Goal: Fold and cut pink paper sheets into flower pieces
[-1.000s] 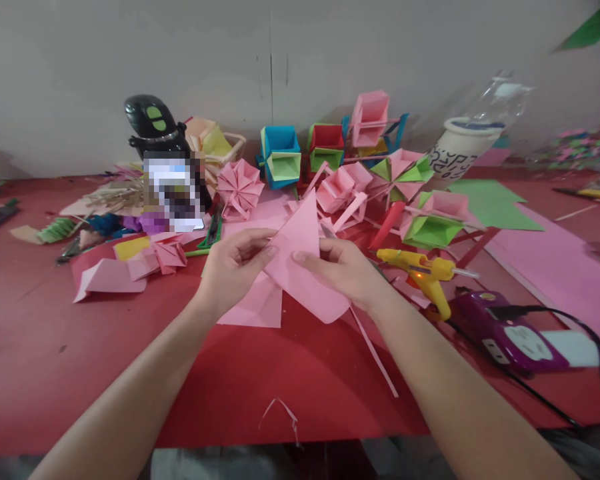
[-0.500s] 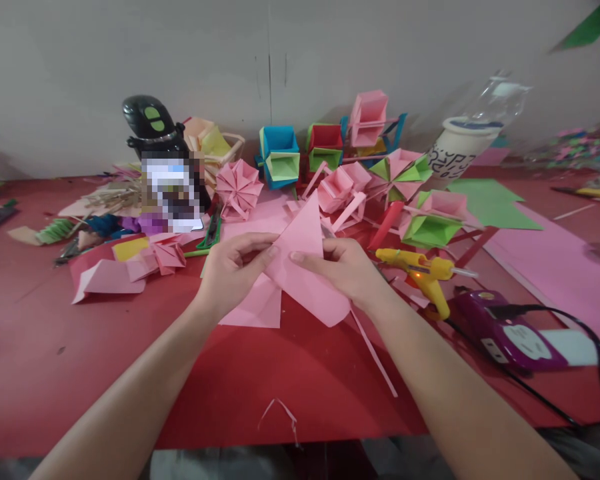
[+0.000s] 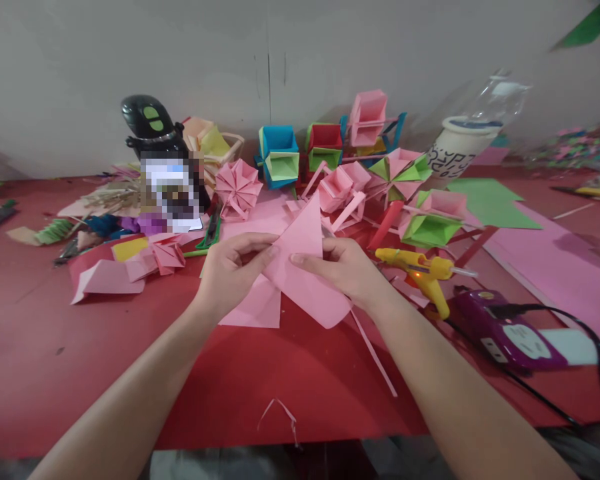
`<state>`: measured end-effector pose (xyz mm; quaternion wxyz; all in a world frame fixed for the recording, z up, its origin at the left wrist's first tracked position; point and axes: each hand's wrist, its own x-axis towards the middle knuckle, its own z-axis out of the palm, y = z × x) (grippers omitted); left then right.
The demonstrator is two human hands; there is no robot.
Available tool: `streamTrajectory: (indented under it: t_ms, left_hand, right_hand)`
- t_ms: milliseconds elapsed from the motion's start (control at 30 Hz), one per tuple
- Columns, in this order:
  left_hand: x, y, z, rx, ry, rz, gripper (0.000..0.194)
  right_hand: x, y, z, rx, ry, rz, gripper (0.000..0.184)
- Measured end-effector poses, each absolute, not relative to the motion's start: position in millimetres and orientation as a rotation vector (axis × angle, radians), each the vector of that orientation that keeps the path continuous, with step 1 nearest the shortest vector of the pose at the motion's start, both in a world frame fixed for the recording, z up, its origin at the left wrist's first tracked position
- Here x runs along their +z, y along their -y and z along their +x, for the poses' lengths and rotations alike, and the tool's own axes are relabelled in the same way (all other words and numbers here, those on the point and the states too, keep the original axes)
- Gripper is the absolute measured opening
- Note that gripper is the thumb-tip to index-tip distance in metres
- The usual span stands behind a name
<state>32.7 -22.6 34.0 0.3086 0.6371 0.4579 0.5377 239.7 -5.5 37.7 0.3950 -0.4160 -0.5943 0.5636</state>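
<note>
A folded pink paper sheet is held up over the red table between both my hands. My left hand pinches its left edge with thumb and fingers closed. My right hand grips the right side, thumb lying across the front of the sheet. Another flat pink sheet lies on the table just under the held one. A thin pink paper strip runs down the table below my right wrist.
A yellow glue gun and a purple power strip with a black cable lie to the right. Several folded paper boxes and a pink paper rosette stand behind. Pink and green sheets lie far right; scraps are piled at left.
The hands and the pink sheet have barely moved; the sheet's fold sits slightly tighter between the fingers.
</note>
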Motion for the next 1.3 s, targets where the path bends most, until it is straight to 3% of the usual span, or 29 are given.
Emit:
streamTrajectory:
  t_ms: [167, 367, 567, 1067, 1300]
  left_hand:
    - [35, 23, 34, 1.436, -1.202, 1.659, 0.014]
    - [41, 26, 33, 1.451, -1.132, 1.565, 0.026]
    - [50, 33, 36, 1.638, -1.046, 1.547, 0.013]
    - [52, 48, 39, 1.904, -1.179, 1.907, 0.018]
    - [50, 52, 38, 1.824, -1.292, 1.861, 0.011]
  right_hand:
    - [37, 6, 237, 1.477, 1.451, -1.033, 0.029]
    - [35, 6, 233, 1.254, 1.415, -0.965, 0.024]
    - [39, 8, 232, 1.021, 1.31, -0.808, 0.008]
    - [42, 11, 236, 0.929, 1.41, -0.724, 0.009]
    - [43, 12, 238, 0.954, 1.435, -0.797, 0.011]
